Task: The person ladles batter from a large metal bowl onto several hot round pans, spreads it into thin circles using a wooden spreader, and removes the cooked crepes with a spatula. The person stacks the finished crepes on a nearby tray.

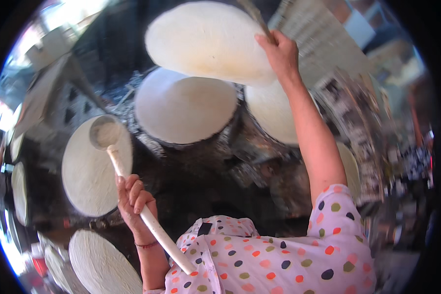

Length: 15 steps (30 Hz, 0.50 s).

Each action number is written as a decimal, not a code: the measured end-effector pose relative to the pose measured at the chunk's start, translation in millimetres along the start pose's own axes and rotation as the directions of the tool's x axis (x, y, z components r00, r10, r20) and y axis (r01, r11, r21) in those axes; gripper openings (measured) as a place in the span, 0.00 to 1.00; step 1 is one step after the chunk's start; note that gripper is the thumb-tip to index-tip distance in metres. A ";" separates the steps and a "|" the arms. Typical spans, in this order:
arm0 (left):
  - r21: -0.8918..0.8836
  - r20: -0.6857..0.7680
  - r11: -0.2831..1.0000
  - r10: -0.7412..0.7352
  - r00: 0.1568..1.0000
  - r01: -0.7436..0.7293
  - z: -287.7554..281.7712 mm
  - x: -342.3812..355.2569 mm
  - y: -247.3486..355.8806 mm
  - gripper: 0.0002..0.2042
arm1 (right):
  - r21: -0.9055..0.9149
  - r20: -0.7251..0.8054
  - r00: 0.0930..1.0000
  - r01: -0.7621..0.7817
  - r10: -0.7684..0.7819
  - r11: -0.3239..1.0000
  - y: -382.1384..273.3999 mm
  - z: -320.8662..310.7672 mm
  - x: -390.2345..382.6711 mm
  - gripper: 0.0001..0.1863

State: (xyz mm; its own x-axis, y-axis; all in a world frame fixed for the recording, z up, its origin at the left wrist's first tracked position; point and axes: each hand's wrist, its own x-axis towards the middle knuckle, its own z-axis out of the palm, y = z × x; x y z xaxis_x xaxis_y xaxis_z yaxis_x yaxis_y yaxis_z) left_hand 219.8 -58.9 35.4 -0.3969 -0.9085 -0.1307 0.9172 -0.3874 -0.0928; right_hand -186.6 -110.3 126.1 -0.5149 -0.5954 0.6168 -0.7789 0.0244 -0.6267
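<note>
My left hand (135, 202) is closed around the pale handle of a ladle (154, 228). Its round bowl, with whitish contents, hangs over a pale round sheet (90, 183) on the left. Raised at the far right, my right hand (282, 55) grips a thin wooden stick (254, 13). Against its thumb and fingers lies the edge of a large pale disc (208, 41), like a thin flatbread; I cannot tell if the fingers pinch it. Below that disc is another round pale surface (186, 110) in a dark surround. One more pale round (274, 110) is partly behind my right forearm.
A ridged pale round (100, 262) lies at the lower left, with further rounds at the left rim. Ash and dark, sooty surfaces (196, 171) lie between the rounds. A slatted pale panel (323, 44) stands at the back right, and firewood-like sticks (362, 112) at the right.
</note>
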 end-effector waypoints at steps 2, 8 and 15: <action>-0.038 -0.029 0.985 -0.167 0.985 0.166 -1.5 -1.1 0.4 0.11 | 0.152 -0.022 0.976 -0.211 0.216 0.966 20.3 -55.1 -3.1 0.13; 0.056 -0.056 0.905 -0.420 0.906 0.422 7.7 -8.5 -3.6 0.09 | 0.207 -0.385 0.833 -0.341 0.397 0.917 22.6 -272.5 -117.6 0.12; -0.025 0.010 0.684 -0.729 0.684 0.729 16.8 -15.7 -117.1 0.10 | 0.198 -0.846 0.344 -0.507 0.408 0.839 10.9 -533.6 -306.7 0.16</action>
State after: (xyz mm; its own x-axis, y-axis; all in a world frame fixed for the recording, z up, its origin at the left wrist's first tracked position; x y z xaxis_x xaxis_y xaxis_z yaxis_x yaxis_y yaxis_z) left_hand 119.2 -1.9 64.9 -0.9401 -0.3406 -0.0121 0.3369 -0.9235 -0.1833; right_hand -228.2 501.1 184.2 -0.7977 0.4841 0.3597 -0.3212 0.1637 -0.9327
